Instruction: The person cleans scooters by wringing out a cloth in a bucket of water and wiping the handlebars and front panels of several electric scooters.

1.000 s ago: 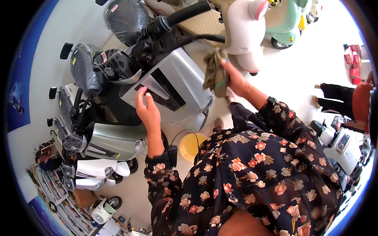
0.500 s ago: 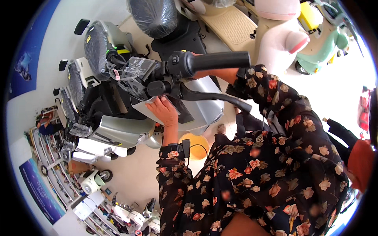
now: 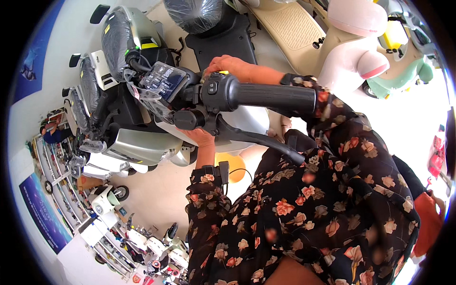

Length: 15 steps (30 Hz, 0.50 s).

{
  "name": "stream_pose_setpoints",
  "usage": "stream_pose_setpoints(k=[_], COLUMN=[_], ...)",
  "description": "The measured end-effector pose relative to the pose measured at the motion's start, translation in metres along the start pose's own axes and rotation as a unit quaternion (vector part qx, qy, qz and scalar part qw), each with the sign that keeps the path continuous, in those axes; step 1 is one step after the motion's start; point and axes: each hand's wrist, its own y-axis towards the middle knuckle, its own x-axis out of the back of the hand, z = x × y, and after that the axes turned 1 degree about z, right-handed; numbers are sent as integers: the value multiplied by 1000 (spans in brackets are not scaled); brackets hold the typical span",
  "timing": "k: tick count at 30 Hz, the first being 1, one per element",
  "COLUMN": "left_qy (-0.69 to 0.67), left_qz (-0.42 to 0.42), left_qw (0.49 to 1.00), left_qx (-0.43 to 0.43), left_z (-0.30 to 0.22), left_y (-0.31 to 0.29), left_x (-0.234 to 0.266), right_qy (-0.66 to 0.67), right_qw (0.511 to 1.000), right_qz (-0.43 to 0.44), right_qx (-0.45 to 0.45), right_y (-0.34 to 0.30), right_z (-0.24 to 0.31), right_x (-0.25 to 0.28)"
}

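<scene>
A scooter's black handlebar grip [image 3: 278, 97] stretches across the middle, with a brake lever [image 3: 259, 139] below it and a switch housing [image 3: 219, 93] at its inner end. My right hand [image 3: 229, 65] is bent just beyond the housing, fingers curled down; what they hold, if anything, is hidden. My left hand [image 3: 200, 137] lies against the silver-grey front panel [image 3: 249, 119] under the handlebar, its fingers stretched out and partly covered by a round black fitting [image 3: 189, 119]. The dashboard display [image 3: 164, 81] is left of the housing, with loose clear plastic wrap [image 3: 154, 102] by it.
Plastic-wrapped scooters [image 3: 116, 42] stand in a row at left. A beige scooter footboard [image 3: 285, 31] and a pink-and-cream scooter [image 3: 354, 57] are at the far right. An orange-yellow bucket [image 3: 232, 166] sits on the floor near my feet. Shelves [image 3: 59, 175] line the lower left wall.
My right hand has come up from behind the grip to above the switch housing. My left hand has slid further under the round fitting. The view has shifted slightly.
</scene>
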Motion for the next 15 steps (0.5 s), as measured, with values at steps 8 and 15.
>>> stream_pose_setpoints(k=[8, 15], left_qy=[83, 18], left_qz=[-8, 31], left_qw=[993, 999], left_qx=[-80, -9], left_z=[-22, -19], left_y=[9, -4], left_x=[3, 11], right_qy=[-52, 31], right_qw=[997, 998], right_qz=[46, -36], right_qx=[-21, -44], right_y=[-33, 18], right_z=[14, -8], right_x=[17, -23])
